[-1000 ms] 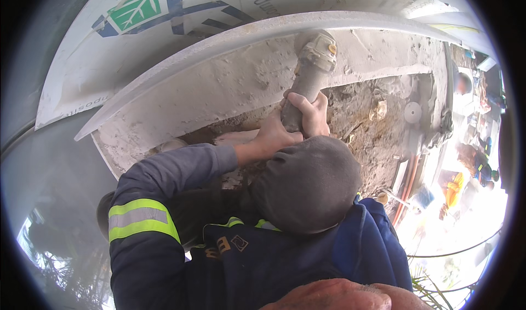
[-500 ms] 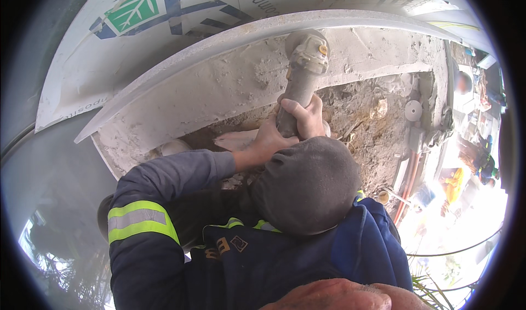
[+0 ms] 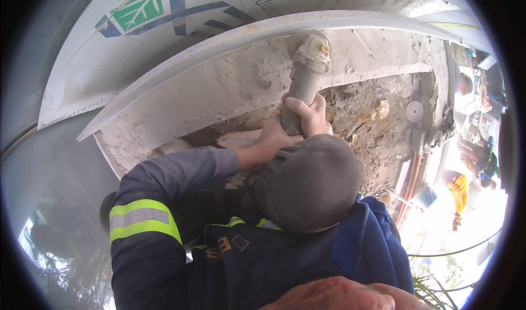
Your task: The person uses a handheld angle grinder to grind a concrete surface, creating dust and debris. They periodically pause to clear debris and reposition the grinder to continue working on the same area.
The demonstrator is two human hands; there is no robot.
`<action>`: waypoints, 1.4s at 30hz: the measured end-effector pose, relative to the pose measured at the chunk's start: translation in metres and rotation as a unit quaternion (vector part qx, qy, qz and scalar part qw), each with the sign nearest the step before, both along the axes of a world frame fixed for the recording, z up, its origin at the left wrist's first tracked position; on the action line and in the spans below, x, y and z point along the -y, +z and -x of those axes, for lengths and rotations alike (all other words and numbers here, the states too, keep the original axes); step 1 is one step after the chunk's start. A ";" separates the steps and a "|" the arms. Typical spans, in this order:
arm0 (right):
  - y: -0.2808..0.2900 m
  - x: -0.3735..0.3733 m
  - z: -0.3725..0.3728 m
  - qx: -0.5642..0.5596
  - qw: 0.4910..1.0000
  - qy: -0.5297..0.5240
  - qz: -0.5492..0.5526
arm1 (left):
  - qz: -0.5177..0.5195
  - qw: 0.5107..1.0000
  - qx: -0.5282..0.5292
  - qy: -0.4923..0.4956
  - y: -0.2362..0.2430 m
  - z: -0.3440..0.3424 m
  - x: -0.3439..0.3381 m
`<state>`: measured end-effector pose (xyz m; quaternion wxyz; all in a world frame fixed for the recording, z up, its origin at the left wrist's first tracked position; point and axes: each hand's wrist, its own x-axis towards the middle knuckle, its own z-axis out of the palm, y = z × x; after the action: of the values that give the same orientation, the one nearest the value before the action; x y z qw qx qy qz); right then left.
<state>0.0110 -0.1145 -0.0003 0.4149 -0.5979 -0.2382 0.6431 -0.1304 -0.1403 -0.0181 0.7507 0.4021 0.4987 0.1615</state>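
While left hand (image 3: 274,139) and right hand (image 3: 314,116) both clasp the grinder (image 3: 304,84), one recess (image 3: 213,99) (pale-walled, rough) contains brown earth (image 3: 359,118) and, rightward, a white disc (image 3: 415,111).

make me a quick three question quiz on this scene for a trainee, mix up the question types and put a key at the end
1. Multiple choice: Which grip is on the dusty grinder?
A) left only
B) right only
C) both

2. True or false: The pale round disc lies to the right of the grinder in the picture, apart from it.

3. Fill in the blank: The reflective band on the left sleeve is silver-grey, edged in ______.

Key:
1. C: the left grip and the right grip both hold the tool's body.
2. True.
3. Yellow-green.
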 end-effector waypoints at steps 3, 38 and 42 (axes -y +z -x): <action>-0.003 -0.003 -0.002 0.008 1.000 0.002 -0.016 | -0.031 1.000 -0.003 -0.005 -0.002 -0.003 -0.006; -0.007 0.010 0.030 -0.042 0.997 0.048 -0.046 | -0.008 0.999 -0.025 0.038 0.017 0.032 0.018; -0.006 0.014 0.041 -0.037 0.997 0.049 -0.041 | -0.013 0.999 -0.045 0.004 0.017 0.043 0.021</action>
<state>-0.0297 -0.1282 -0.0062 0.4160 -0.5436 -0.2780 0.6739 -0.1731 -0.1615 -0.0014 0.7214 0.4167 0.5315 0.1531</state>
